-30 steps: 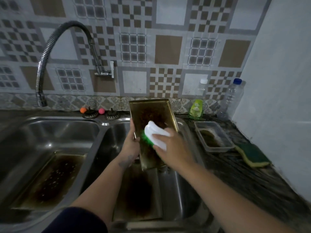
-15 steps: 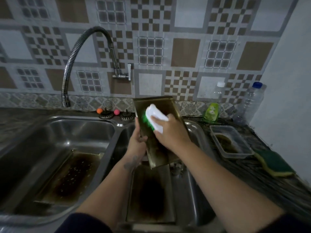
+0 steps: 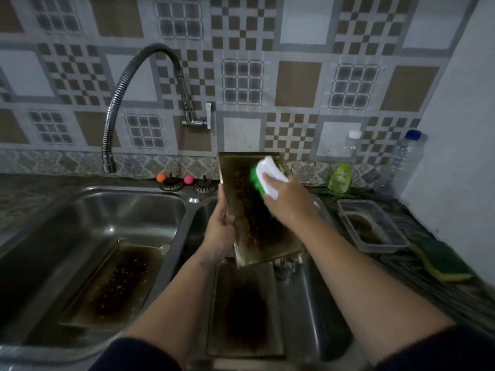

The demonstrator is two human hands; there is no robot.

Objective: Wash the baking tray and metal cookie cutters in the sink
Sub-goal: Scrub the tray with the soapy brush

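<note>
A greasy, dark-stained baking tray stands tilted upright over the right sink basin. My left hand grips its left edge. My right hand holds a white scrub brush with green bristles pressed against the tray's upper right part. A second stained tray lies flat in the right basin below. A third stained tray lies in the left basin. Small metal pieces, perhaps cookie cutters, sit beside the lower tray.
A flexible metal faucet hangs over the left basin. On the right counter are a green soap bottle, a clear plastic bottle, a plastic container and a green-yellow sponge. Two strainer plugs sit behind the sinks.
My right hand has slid the brush from the tray's middle up to its top right. The view has shifted a little to the left.
</note>
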